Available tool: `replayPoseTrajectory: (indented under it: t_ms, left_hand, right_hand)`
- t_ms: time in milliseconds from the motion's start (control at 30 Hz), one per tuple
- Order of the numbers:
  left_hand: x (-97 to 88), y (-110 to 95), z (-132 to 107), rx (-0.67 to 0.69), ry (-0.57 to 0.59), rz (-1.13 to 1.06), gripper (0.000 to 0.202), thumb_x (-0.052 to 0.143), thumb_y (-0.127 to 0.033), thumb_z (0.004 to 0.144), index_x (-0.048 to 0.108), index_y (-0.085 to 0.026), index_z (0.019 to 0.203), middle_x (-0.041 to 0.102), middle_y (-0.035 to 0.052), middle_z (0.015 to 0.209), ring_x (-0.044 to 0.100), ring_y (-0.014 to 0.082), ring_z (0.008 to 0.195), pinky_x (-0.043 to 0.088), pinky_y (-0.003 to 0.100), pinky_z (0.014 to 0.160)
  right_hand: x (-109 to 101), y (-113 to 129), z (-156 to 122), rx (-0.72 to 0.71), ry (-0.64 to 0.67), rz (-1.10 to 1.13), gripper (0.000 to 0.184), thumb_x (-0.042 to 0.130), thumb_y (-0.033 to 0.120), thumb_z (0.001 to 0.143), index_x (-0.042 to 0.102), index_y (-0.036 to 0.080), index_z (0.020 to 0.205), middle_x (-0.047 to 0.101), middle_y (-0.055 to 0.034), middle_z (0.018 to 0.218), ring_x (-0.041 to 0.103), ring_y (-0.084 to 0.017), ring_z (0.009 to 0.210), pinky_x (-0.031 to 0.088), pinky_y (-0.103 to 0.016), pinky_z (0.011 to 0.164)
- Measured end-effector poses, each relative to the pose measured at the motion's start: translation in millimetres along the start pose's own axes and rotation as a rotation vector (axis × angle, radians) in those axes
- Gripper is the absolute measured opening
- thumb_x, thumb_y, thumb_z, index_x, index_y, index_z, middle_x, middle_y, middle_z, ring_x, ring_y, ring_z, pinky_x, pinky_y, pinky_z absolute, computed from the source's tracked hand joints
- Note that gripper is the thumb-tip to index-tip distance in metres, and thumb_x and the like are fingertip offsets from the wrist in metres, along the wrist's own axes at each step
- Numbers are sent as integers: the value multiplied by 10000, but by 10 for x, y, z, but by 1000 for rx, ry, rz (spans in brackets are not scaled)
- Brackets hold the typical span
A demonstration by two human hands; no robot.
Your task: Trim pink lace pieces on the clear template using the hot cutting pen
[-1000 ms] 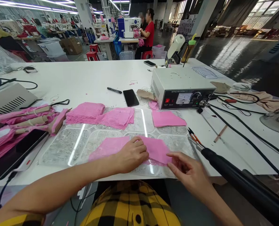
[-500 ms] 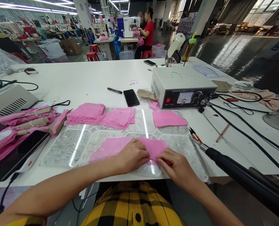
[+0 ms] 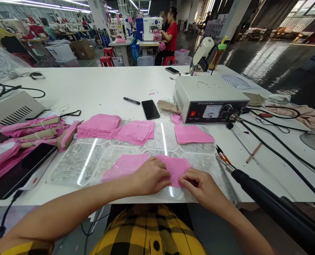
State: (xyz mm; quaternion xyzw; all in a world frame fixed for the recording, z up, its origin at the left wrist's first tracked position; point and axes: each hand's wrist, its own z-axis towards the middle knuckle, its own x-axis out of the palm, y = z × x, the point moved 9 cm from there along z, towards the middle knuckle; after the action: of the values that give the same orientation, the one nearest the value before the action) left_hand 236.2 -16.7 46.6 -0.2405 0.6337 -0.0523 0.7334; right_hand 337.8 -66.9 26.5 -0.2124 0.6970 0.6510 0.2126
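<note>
Two pink fabric pieces lie side by side on the clear patterned mat (image 3: 74, 164) in front of me. My left hand (image 3: 153, 177) rests across the place where they meet, its thumb and fingers closed on the lower part of the right fabric piece (image 3: 174, 166). The left fabric piece (image 3: 125, 166) lies flat, partly under that hand and forearm. At the lower right corner of the right piece, my right hand (image 3: 197, 182) pinches the edge between thumb and fingers. Behind lie a stack of pink pieces (image 3: 99, 125), a looser pile (image 3: 134, 132) and another pink piece (image 3: 193, 134).
A black-handled tool (image 3: 263, 193) lies at the right, cabled to a grey control box (image 3: 213, 95). Tweezers (image 3: 222, 156) lie by its tip. Phones (image 3: 150, 109), a pen (image 3: 131, 101) and bundled pink fabric (image 3: 35, 131) share the table. People sit at sewing machines beyond.
The view has shifted slightly. The lower edge of the right pink piece now reaches nearer to me, covering the pale strip that showed between my hands. Both hands stay on the fabric.
</note>
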Motion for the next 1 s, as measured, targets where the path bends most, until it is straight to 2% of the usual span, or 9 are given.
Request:
replayPoseTrajectory:
  t_ms: [167,333,467,733,1000]
  left_hand:
    - [19,-24,-23,17,14,27,111,669,-283,855,712,-182,869,691,33,831,613,175,832,387,325,835]
    - [72,-79,-63,53,20,147,96,632,-254,860,663,-178,810,654,35,871,572,170,836,367,337,836]
    - [100,-108,-75,74,6,210,159,567,-223,898,646,-175,768,635,40,869,548,167,833,360,346,837]
    - [96,-84,-56,26,22,185,147,565,-194,903,663,-175,795,650,34,867,560,166,838,369,330,819]
    - [92,-63,-51,-21,45,135,111,626,-238,865,683,-170,798,658,38,892,576,180,859,374,334,822]
  right_hand:
    - [27,-17,-23,2,17,-27,220,509,288,866,569,202,673,595,-9,701,528,-128,652,394,-254,595]
    - [80,70,-50,-75,39,-128,55,570,207,810,617,207,782,611,-10,758,515,-112,628,390,-234,565]
    - [95,121,-63,-133,8,-218,111,521,176,839,600,204,766,601,-9,745,520,-110,630,388,-236,575]
    - [71,121,-67,-149,-37,-261,200,472,200,881,540,200,693,566,-7,687,494,-110,591,354,-237,525]
    - [100,165,-87,-164,1,-290,85,526,191,853,588,204,796,616,-14,763,540,-117,633,400,-233,564]
